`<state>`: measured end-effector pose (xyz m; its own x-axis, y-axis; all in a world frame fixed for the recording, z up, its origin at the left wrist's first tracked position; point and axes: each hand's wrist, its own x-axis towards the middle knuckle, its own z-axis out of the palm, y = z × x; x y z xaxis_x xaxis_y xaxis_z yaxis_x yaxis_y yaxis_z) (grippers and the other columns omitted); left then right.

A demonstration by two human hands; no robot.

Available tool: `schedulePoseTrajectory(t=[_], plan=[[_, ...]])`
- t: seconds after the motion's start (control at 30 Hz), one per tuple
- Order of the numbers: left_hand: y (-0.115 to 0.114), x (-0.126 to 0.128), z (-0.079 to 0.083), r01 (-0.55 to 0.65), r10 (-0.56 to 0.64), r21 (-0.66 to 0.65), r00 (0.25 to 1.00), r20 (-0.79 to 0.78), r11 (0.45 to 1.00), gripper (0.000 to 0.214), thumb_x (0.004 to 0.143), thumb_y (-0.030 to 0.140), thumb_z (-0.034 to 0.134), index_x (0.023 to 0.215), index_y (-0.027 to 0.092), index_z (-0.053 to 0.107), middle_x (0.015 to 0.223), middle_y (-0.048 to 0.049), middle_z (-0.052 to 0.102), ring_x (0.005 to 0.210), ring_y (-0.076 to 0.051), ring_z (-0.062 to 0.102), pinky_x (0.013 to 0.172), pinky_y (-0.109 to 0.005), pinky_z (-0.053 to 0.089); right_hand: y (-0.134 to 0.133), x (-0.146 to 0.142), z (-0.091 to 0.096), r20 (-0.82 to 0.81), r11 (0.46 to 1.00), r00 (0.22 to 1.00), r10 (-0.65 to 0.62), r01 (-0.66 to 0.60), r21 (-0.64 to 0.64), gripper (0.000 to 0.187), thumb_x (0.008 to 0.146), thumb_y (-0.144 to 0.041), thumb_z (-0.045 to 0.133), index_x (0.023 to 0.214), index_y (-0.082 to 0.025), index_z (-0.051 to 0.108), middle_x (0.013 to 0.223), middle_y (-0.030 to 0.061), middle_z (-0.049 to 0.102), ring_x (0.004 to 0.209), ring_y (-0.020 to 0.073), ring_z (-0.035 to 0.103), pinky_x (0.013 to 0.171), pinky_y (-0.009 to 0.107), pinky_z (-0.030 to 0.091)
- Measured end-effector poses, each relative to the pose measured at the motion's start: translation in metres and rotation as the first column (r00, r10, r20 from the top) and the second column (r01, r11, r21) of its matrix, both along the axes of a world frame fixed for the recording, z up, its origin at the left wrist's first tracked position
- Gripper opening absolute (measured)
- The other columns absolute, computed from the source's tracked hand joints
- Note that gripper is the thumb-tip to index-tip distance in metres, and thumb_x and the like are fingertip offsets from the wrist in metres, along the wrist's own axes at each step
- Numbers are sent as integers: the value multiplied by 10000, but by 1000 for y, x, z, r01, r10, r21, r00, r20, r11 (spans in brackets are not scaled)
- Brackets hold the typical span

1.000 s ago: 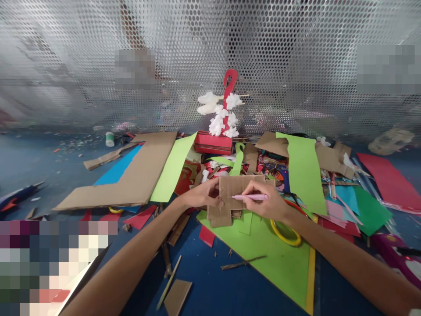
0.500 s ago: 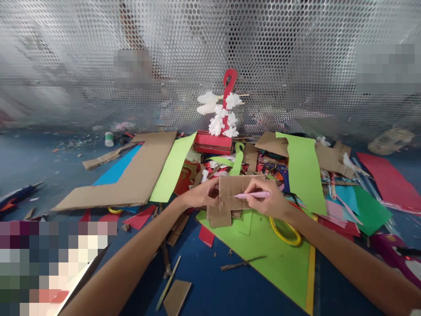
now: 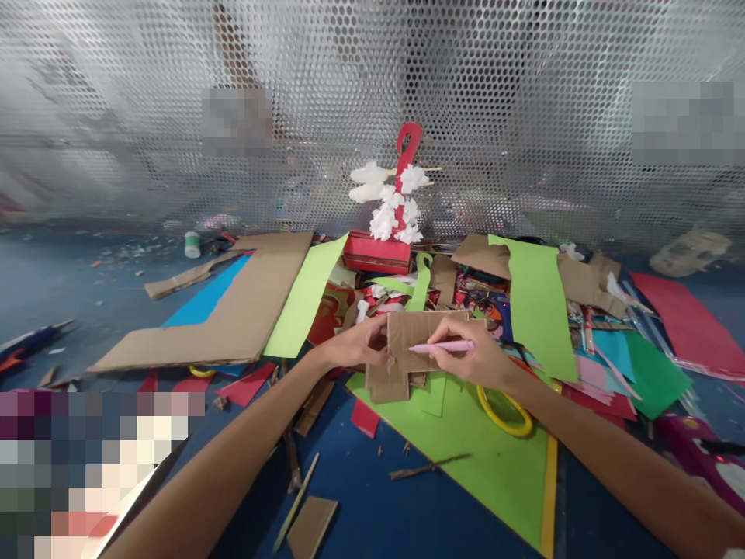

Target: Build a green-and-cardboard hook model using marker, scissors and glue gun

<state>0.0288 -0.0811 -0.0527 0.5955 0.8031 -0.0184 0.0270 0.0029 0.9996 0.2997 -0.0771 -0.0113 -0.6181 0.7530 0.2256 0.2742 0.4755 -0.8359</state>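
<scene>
My left hand [image 3: 359, 344] grips the left edge of a notched brown cardboard piece [image 3: 407, 330], holding it over a large green paper sheet [image 3: 483, 458]. My right hand [image 3: 474, 359] pinches a pink pen [image 3: 439, 347] lying almost level, with its tip on the middle of the cardboard. A yellow ring [image 3: 504, 415] lies just under my right wrist.
A big L-shaped cardboard sheet [image 3: 233, 318] and a blue sheet [image 3: 206, 299] lie at left. Light green strips [image 3: 538, 303], red paper [image 3: 687, 322] and scraps crowd the right. A red box with a white-flowered red figure [image 3: 396, 210] stands at the perforated metal screen [image 3: 372, 93]. Purple scissors [image 3: 707, 458] lie far right.
The pen tip slid right across the cardboard and has come back left to the middle. My left hand has kept its hold unchanged.
</scene>
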Motion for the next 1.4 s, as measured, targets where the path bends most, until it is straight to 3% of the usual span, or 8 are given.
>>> schedulePoseTrajectory(t=[0.1,0.23,0.57,0.93,1.1,1.23,1.4], plan=[[0,1,0,2,-2,-14,1000,5,1000,775,679,301,890,1347,159,524,1135,-84,662,939,-212,628,824,-303,512,1,0,0,10,1000,1000,9,-8,-25,31,835,-236,669,851,-210,663,691,-6,665,541,116,528,503,239,373],[0,1,0,2,-1,-20,1000,17,1000,751,682,290,890,1331,155,536,1162,-89,667,944,-207,629,807,-285,505,5,5,0,-22,995,998,-57,59,81,87,776,-182,662,736,-210,590,639,-21,602,536,111,473,510,247,332],[-1,1,1,13,-11,-35,999,45,999,751,699,292,889,1350,153,541,1236,-115,673,1101,-266,653,912,-333,510,8,5,2,-32,990,998,-50,54,127,72,778,-195,615,719,-207,576,631,-26,571,551,115,460,537,262,332],[0,-2,-3,4,-4,-13,1000,12,1000,742,704,276,875,1355,160,537,1160,-88,685,989,-223,656,845,-303,524,10,7,1,-72,997,996,-44,48,60,57,793,-204,610,758,-210,566,614,-37,549,532,114,445,514,255,312],[0,0,-1,2,-2,-5,1000,10,1000,738,705,272,866,1356,161,536,1141,-83,684,970,-220,651,830,-301,524,6,5,2,-19,998,1000,0,2,69,66,839,-210,634,778,-202,609,673,-18,596,550,110,475,518,248,344],[0,1,0,14,-14,-6,1000,22,1000,735,708,272,865,1357,165,536,1159,-90,678,996,-231,648,849,-314,523,1,2,5,35,995,997,69,-71,65,65,897,-239,640,908,-204,694,792,12,697,609,120,556,556,248,400],[0,2,-1,10,-10,-11,1000,23,1000,744,708,269,868,1364,162,536,1182,-103,672,994,-233,646,861,-329,525,-1,-1,4,71,993,995,70,-77,94,117,927,-269,642,971,-209,733,844,24,743,668,132,618,607,253,439]])
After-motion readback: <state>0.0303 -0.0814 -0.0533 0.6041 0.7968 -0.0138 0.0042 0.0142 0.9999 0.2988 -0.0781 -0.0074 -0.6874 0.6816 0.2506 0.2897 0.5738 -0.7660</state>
